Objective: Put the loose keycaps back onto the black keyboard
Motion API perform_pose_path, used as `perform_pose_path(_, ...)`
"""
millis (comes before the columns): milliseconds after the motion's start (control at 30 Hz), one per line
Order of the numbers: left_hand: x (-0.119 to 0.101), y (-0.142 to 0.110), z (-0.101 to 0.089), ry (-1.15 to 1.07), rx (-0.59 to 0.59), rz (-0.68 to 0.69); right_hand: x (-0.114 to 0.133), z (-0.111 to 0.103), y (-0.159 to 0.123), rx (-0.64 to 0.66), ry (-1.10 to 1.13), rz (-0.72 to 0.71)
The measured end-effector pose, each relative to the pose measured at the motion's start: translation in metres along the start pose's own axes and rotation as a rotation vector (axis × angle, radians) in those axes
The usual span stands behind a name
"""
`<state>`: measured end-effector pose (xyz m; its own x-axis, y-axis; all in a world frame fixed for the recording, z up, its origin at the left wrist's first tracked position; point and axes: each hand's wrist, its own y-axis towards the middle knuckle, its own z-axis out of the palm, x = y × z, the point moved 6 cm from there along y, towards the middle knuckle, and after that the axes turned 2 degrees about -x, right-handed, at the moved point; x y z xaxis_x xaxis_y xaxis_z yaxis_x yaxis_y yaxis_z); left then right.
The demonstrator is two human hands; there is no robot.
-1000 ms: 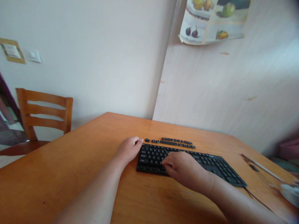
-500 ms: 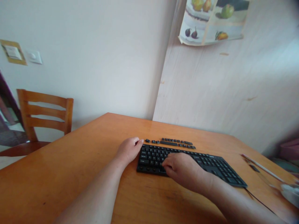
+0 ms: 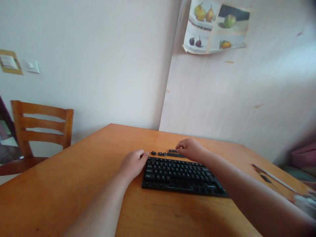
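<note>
A black keyboard (image 3: 177,171) lies on the wooden table, with bare spots along its front rows where keycaps are off. At its far left corner is my left hand (image 3: 133,163), fingers curled and thumb against the edge. My right hand (image 3: 190,148) reaches across the keyboard to the loose keycaps (image 3: 173,150) behind it. Its fingers are drawn together at that row; whatever is between the fingertips is too small to make out. A long space bar keycap (image 3: 175,154) lies partly under this hand, and a few single keycaps (image 3: 160,153) sit to its left.
The wooden table (image 3: 86,171) meets the wall at the back. On its right side lie a thin stick (image 3: 274,177), a small dark object (image 3: 266,178) and a blurred clear plastic item (image 3: 306,202). A wooden chair (image 3: 44,135) stands at the left.
My right hand has gone from the keyboard's front rows up to the loose keycaps behind it, uncovering the front rows. My left hand stays at the corner. The camera view has shifted slightly.
</note>
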<state>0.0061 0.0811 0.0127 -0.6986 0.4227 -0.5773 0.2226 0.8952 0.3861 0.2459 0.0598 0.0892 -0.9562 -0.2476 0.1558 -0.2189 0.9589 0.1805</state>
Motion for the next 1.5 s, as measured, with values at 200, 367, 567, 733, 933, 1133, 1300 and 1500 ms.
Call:
perform_pose_path(200,-0.001,0.000,0.000,0.018,-0.002,-0.008,-0.028,0.036,0.044,0.085,-0.051,0.083)
perform_pose_path(367,-0.001,-0.001,0.000,0.016,0.005,-0.011,-0.034,0.050,0.059,0.132,-0.071,0.075)
perform_pose_path(567,-0.002,-0.002,-0.001,0.010,0.012,-0.028,-0.033,0.057,0.068,0.172,-0.054,0.039)
perform_pose_path(733,-0.002,-0.002,-0.001,0.009,0.000,-0.024,-0.032,0.062,0.070,0.192,-0.030,0.039)
perform_pose_path(933,-0.002,-0.001,-0.001,0.008,0.007,-0.017,-0.029,0.061,0.070,0.173,-0.019,0.045)
perform_pose_path(1133,-0.002,-0.002,-0.001,0.005,0.002,-0.012,-0.019,0.038,0.058,0.106,0.011,0.058)
perform_pose_path(1300,-0.001,-0.001,0.000,-0.003,0.007,-0.016,0.008,0.011,0.008,0.050,0.145,-0.045)
perform_pose_path(1500,-0.002,0.000,-0.001,-0.003,-0.001,-0.009,0.038,0.009,-0.063,0.066,0.237,-0.114)
